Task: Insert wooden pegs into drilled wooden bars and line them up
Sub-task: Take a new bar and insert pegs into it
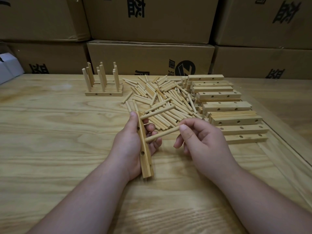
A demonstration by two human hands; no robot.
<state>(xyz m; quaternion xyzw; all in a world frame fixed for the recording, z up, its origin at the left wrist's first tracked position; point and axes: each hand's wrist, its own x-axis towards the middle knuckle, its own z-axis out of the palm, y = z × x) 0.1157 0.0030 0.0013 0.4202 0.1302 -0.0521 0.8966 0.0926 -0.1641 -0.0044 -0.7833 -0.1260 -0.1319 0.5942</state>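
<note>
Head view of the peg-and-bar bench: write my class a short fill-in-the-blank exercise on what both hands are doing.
1. The bar is gripped by the ___ hand.
2. The right hand pinches a ___ at the bar's middle hole.
3. The number of pegs already seated in the held bar is ___.
4. The finished bars stand to the ___ of the loose peg pile.

Missing words: left; peg; one; left

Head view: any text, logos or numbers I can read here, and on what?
Cardboard boxes: large black printed characters, upside down and cut off by the box edges and the frame; I cannot read them.
Middle box: round black logo with a pale slanted mark, partly hidden behind the wooden bars; not readable.
Bars, pegs, table: no text.
</note>
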